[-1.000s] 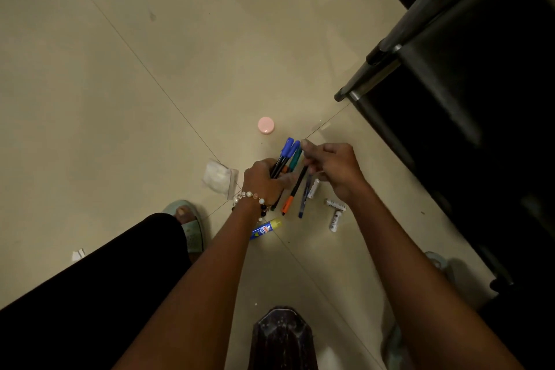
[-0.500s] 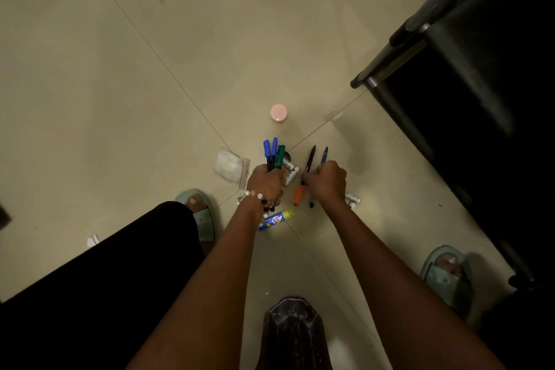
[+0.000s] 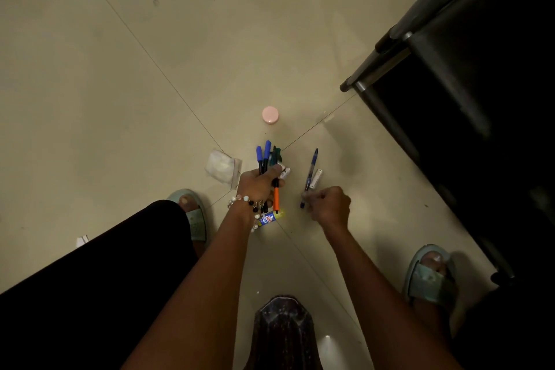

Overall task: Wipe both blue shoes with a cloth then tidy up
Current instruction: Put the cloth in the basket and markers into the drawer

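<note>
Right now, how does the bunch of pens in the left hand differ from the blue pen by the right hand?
The bunch of pens is several markers with blue, green and orange caps; the blue pen is single and slimmer. The left hand grips the bunch in a fist, lifted; the blue pen seems to lie on the floor, its near end at the right hand. Both point away from the person.

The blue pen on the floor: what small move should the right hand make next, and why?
Probably lift the blue pen and pass it to the left hand, which already grips a bundle of markers. The right hand pinches the pen's lower end, and the pen seems to lie on the floor.
</note>
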Available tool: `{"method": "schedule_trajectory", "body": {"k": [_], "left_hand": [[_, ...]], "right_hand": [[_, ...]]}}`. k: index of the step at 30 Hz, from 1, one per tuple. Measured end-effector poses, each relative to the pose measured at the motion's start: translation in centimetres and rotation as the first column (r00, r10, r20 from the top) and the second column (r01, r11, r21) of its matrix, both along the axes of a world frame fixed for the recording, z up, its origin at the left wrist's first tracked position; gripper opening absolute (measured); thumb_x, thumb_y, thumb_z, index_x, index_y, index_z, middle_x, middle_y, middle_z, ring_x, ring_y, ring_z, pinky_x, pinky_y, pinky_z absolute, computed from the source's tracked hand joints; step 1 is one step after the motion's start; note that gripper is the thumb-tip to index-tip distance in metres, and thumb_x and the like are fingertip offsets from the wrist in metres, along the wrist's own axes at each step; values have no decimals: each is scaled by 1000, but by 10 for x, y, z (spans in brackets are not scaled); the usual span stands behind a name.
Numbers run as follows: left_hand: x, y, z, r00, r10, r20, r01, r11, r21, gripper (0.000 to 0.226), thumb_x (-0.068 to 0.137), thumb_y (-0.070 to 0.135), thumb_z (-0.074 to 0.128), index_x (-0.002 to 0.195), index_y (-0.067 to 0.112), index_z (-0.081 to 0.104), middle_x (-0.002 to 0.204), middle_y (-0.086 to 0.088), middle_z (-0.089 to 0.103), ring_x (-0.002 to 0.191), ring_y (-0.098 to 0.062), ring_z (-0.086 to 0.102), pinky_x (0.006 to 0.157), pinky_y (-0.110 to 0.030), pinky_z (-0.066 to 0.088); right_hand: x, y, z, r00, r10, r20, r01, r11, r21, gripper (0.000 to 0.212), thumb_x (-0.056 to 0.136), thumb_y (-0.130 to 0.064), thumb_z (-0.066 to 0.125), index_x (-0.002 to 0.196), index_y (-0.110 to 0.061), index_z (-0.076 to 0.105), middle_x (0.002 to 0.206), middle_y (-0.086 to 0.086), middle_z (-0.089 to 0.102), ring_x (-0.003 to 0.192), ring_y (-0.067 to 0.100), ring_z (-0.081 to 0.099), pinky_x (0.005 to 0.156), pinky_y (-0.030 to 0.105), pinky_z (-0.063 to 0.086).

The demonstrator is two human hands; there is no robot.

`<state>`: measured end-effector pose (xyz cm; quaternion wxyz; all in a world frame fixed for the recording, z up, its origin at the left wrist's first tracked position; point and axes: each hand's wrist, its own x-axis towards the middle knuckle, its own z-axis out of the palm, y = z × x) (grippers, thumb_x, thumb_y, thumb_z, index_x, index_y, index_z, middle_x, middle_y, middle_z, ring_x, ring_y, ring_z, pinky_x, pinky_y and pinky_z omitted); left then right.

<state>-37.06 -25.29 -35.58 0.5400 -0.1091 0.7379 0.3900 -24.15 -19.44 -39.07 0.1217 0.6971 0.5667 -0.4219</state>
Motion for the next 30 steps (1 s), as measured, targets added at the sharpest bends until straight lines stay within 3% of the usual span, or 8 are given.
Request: {"method": "schedule_trajectory", "body": {"k": [4, 7, 10, 13, 18, 22, 26, 30], "left_hand": [[-2, -1, -6, 1000, 13, 17, -13, 1000, -2, 25, 98, 26, 50, 93, 5, 64, 68, -1, 63, 45, -11, 47, 41, -18, 39], [2, -4, -5, 998, -33, 55, 33, 999, 5, 23, 100, 21, 44, 103, 5, 59, 70, -2, 60, 53, -13, 47, 47, -21, 41], [7, -6, 7, 992, 55, 115, -60, 997, 44, 18, 101, 14, 41, 100, 3, 55, 70, -6, 56, 59, -17, 51, 57, -28, 45], [11, -9, 33, 989, 111, 94, -117, 991, 67, 15, 101, 6, 38, 101, 2, 52, 70, -8, 54, 59, -18, 51, 54, -27, 44], [26, -13, 105, 987, 108, 120, -118, 989, 88, 16, 99, -3, 36, 94, 3, 51, 73, -9, 54, 60, -20, 50, 55, -32, 43], [54, -4, 187, 988, 86, 125, -107, 979, 172, 15, 99, 0, 39, 108, 4, 50, 80, -8, 59, 62, -21, 56, 50, -31, 48], [95, 9, 273, 990, 62, 127, -101, 941, 324, 11, 98, 3, 43, 102, 2, 53, 80, -10, 62, 60, -22, 59, 54, -35, 49], [155, 20, 354, 991, 1, 136, -65, 879, 472, 16, 100, 8, 39, 91, 2, 51, 72, -11, 54, 48, -18, 52, 46, -27, 45]], "right_hand": [[-15, -16, -6, 947, 287, 147, -300, 951, 71, 32, 90, -29, 60, 106, -2, 65, 102, 17, 66, 98, 32, 62, 72, 30, 44], [-17, -13, -7, 932, 323, 164, -337, 939, 66, 28, 92, -23, 56, 109, -1, 63, 106, 19, 64, 100, 33, 61, 75, 31, 47], [-13, -8, -1, 967, 255, 9, -255, 967, -9, 22, 81, -21, 66, 86, -1, 69, 88, 19, 68, 84, 31, 65, 63, 28, 44], [-4, -6, 31, 976, 53, -213, -72, 994, -81, 23, 75, -14, 67, 60, 2, 63, 62, 20, 64, 54, 18, 58, 51, 30, 46], [22, -6, 125, 881, -145, -449, 53, 976, -210, 12, 81, -8, 63, 72, -1, 63, 57, 5, 60, 46, 12, 51, 41, 20, 36], [52, -2, 217, 820, -146, -554, 54, 982, -179, 14, 80, -1, 65, 69, 5, 58, 64, 19, 63, 56, 24, 61, 41, 24, 42], [95, 0, 320, 702, -183, -689, 126, 983, -133, 21, 76, 5, 70, 66, -1, 53, 61, 20, 63, 46, 18, 59, 43, 23, 47], [164, -10, 416, 543, -290, -788, 265, 950, -168, 28, 72, 5, 75, 92, -2, 57, 66, 14, 65, 51, 20, 59, 45, 22, 48]]}}
